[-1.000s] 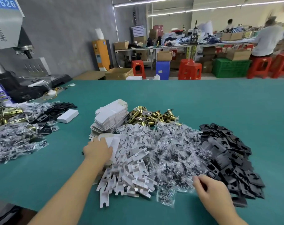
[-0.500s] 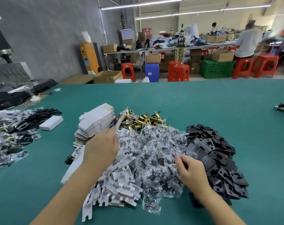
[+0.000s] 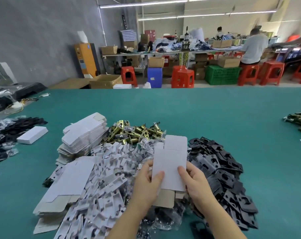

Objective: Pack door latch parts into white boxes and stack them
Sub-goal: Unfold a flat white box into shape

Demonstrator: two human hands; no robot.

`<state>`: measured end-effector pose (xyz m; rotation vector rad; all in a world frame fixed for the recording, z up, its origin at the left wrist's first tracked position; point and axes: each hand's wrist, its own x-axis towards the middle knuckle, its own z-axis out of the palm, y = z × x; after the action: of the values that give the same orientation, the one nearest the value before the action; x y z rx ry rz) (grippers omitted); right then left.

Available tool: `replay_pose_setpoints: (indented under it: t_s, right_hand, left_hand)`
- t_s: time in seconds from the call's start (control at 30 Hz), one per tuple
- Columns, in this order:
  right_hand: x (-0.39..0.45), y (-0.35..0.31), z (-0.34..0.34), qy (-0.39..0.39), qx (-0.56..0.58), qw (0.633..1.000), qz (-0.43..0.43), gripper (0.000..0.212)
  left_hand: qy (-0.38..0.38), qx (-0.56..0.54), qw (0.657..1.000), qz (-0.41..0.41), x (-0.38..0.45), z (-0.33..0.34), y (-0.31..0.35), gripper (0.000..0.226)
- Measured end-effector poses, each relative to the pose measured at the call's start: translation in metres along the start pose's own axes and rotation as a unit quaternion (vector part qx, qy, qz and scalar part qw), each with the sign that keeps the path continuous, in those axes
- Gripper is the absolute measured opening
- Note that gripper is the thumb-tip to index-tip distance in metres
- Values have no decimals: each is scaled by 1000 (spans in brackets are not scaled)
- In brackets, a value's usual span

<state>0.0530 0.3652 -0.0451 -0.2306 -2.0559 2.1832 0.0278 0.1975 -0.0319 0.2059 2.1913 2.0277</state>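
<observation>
I am holding a flat, unfolded white cardboard box blank (image 3: 170, 163) upright between both hands, above the middle of the green felt-covered table (image 3: 215, 118). My left hand (image 3: 147, 185) is pinching its lower left edge, thumb across the front face; my right hand (image 3: 196, 183) is gripping the lower right edge the same way. At ten o'clock from the blank, a stack of flat white box blanks (image 3: 84, 135) is sitting. At twelve o'clock, brass-coloured metal latch bolts (image 3: 134, 131) are lying heaped. At three o'clock, black metal strike plates (image 3: 220, 169) are spreading out. At eight o'clock, white plastic inserts (image 3: 103, 183) are piling up beside clear bagged screws (image 3: 163, 219).
</observation>
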Motion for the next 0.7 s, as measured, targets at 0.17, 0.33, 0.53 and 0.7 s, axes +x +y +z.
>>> replay_pose_setpoints:
  t_s: [0.17, 0.33, 0.53, 0.7]
  right_hand:
    - [6, 11, -15, 67, 6, 998, -18, 33]
    - [1, -1, -19, -38, 99, 994, 3, 56]
    - [-7, -2, -29, -94, 133, 986, 30, 95]
    - [-2, 0, -36, -41, 191, 978, 72, 88]
  left_hand:
    - [-24, 41, 998, 46, 9, 16, 8, 31]
    - [-123, 102, 981, 107, 11, 30, 15, 36]
    - [-115, 179, 972, 99, -3, 53, 15, 100]
    - [-51, 117, 988, 81, -1, 54, 20, 130]
